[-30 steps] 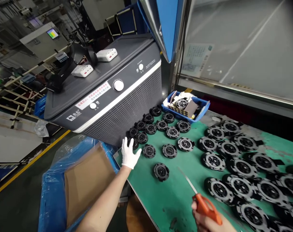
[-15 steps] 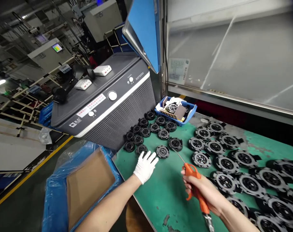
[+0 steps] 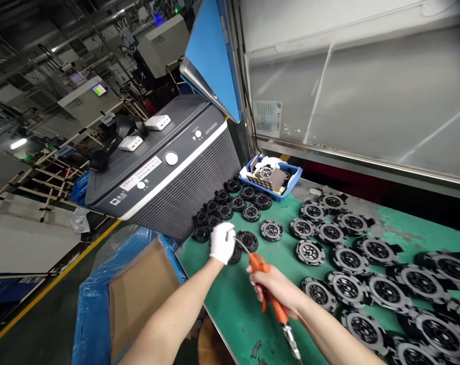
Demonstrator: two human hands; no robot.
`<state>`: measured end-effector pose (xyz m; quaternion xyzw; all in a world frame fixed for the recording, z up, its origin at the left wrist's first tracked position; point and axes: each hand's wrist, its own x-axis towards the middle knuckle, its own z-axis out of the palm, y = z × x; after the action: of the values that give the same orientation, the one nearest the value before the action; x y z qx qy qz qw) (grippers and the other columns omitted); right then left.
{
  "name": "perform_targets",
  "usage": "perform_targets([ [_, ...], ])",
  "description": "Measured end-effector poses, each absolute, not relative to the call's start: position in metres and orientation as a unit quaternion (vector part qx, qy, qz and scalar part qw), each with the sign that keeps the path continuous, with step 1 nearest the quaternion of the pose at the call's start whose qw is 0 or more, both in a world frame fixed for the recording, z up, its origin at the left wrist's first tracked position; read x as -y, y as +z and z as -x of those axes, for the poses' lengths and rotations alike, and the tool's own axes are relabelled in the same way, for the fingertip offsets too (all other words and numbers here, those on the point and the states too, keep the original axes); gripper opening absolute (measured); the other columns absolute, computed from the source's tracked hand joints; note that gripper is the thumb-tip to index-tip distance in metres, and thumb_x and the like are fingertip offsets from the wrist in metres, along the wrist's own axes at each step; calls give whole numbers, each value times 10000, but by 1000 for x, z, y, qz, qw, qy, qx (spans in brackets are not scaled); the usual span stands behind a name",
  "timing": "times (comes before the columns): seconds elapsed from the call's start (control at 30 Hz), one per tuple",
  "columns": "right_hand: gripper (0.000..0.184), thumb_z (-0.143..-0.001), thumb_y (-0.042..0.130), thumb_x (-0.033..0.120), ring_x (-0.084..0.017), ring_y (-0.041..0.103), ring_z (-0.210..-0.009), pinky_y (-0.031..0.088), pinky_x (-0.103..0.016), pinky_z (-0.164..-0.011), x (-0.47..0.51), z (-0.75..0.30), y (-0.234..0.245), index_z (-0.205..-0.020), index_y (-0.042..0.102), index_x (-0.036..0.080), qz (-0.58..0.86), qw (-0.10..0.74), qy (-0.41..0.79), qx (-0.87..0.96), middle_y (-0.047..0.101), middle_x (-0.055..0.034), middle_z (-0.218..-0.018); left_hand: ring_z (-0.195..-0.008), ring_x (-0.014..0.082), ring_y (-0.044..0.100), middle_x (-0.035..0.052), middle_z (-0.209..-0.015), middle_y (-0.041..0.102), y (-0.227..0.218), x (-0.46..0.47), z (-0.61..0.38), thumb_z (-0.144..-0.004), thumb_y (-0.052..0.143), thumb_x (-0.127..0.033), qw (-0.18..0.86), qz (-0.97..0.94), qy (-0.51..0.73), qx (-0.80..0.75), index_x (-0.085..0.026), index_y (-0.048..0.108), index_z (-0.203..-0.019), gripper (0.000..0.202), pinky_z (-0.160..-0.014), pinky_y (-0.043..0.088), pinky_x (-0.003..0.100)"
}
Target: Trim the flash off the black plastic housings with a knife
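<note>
My left hand (image 3: 223,243), in a white glove, is closed at the near end of the group of dark parts, its fingers curled on a black round part (image 3: 235,254) that it partly covers. In my right hand (image 3: 273,289), bare, is an orange air blow gun (image 3: 278,307). Its thin metal nozzle (image 3: 243,245) reaches to the left glove, close above the held part. Just beyond the nozzle lies another black round part (image 3: 247,241). A greyer round part (image 3: 271,230) rests to the right of that one.
Rows of grey-rimmed round parts (image 3: 352,259) cover the right of the green tabletop (image 3: 253,309). A blue bin (image 3: 291,185) with assorted pieces stands at the back. Left are a dark grey air cooler (image 3: 192,175) and a blue-lined box with a cardboard sheet (image 3: 146,294).
My left hand has gone from spread fingers to closed on a black part. My right hand has moved left with the blow gun, bringing the nozzle to the glove. The view has shifted slightly.
</note>
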<state>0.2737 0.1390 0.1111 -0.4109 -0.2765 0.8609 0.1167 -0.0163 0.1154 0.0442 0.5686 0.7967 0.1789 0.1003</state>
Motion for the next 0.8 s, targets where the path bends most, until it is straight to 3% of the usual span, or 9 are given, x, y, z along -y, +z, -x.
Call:
perform_targets([
  [0.1, 431, -1202, 894, 522, -219, 826, -1067, 753, -404, -900, -147, -248, 110, -1486, 808, 210, 410, 124, 854, 295, 844, -83, -1365, -1852, 463, 602, 194, -1965, 655, 50, -134, 47, -1244, 837, -579, 58, -498, 177, -847, -260, 753, -1777, 626, -1568, 432, 832],
  [0.2, 436, -1197, 901, 513, -231, 836, -1095, 762, -423, -928, -139, -242, 114, -1496, 809, 210, 405, 102, 854, 310, 848, -90, -1388, -1875, 484, 573, 186, -1998, 627, 50, -148, 60, -1221, 876, -559, 63, -494, 155, -853, -274, 795, -1735, 593, -1592, 354, 877],
  [0.3, 402, -1194, 905, 505, -203, 812, -1006, 739, -386, -868, -135, -255, 118, -1444, 812, 205, 405, 96, 851, 320, 844, -67, -1302, -1872, 478, 579, 179, -2007, 621, 48, -153, 60, -1227, 868, -550, 72, -502, 134, -851, -275, 811, -1713, 562, -1601, 334, 876],
  [0.43, 374, -1201, 843, 550, -162, 699, -847, 643, -328, -766, -118, -296, 124, -1367, 778, 222, 457, 162, 813, 322, 768, -4, -1097, -1853, 455, 601, 174, -2000, 625, 55, -148, 66, -1235, 867, -558, 78, -513, 114, -847, -288, 784, -1750, 587, -1573, 438, 819],
  [0.53, 332, -1002, 916, 452, -150, 538, -630, 464, -301, -600, -67, -314, 130, -1216, 772, 242, 471, 102, 810, 333, 584, 88, -751, -1897, 456, 549, 177, -2039, 578, 63, -132, 75, -1254, 835, -570, 75, -517, 103, -846, -299, 741, -1810, 625, -1575, 453, 793],
  [0.6, 354, -848, 999, 386, -153, 525, -602, 427, -321, -581, -38, -312, 132, -1090, 782, 246, 453, 51, 821, 345, 566, 91, -687, -1939, 458, 489, 172, -2069, 538, 65, -115, 77, -1260, 821, -582, 75, -514, 88, -850, -311, 725, -1831, 639, -1598, 413, 791],
  [0.63, 350, -844, 1015, 372, -148, 525, -618, 439, -318, -601, -33, -309, 131, -1076, 785, 245, 447, 40, 822, 351, 567, 92, -692, -1948, 459, 473, 170, -2072, 533, 65, -108, 76, -1258, 823, -584, 77, -512, 77, -852, -315, 728, -1828, 638, -1607, 395, 791],
  [0.7, 323, -989, 978, 419, -145, 553, -665, 493, -305, -645, -40, -304, 126, -1180, 789, 239, 453, 55, 813, 361, 621, 81, -781, -1938, 456, 482, 164, -2059, 548, 64, -97, 73, -1252, 836, -578, 86, -511, 51, -854, -316, 741, -1810, 624, -1609, 389, 789],
  [0.8, 390, -1219, 830, 573, -150, 671, -804, 612, -309, -721, -62, -302, 120, -1375, 780, 218, 488, 88, 787, 368, 763, 0, -1082, -1898, 455, 530, 165, -2047, 554, 63, -95, 67, -1249, 845, -567, 97, -513, 20, -853, -312, 738, -1802, 619, -1587, 428, 787],
])
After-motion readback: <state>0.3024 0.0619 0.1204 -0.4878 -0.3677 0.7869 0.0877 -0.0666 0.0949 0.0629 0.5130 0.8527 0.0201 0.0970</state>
